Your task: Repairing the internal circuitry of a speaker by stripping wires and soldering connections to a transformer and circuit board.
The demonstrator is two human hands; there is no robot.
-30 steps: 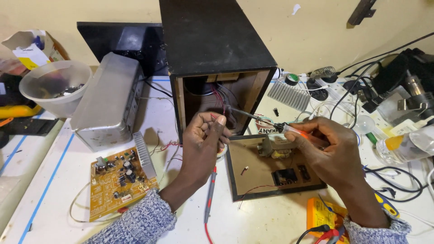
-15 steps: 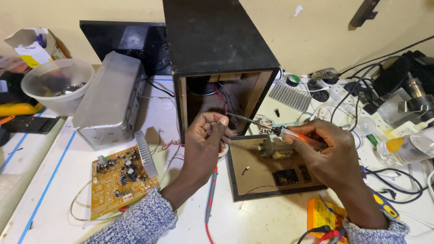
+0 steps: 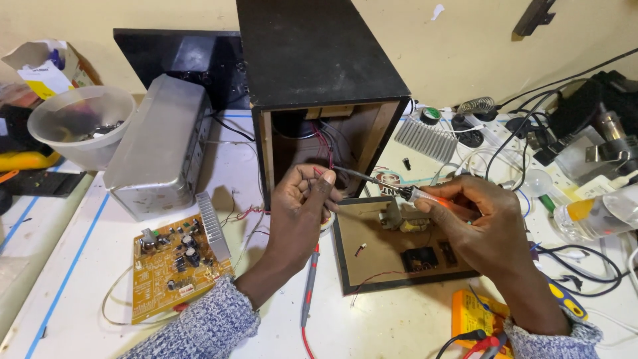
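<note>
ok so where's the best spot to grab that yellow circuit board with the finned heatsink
By the two long bare edges of the flat yellow circuit board, coming from above at its near-left end. Its top carries components, its right edge holds the silver finned heatsink, and thin wires trail beside it.

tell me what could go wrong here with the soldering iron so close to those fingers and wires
The soldering iron tip in the right hand sits very near the left hand fingertips pinching the red wires; a slip could burn skin. It might also scorch neighbouring wire insulation at the open speaker box.
</note>
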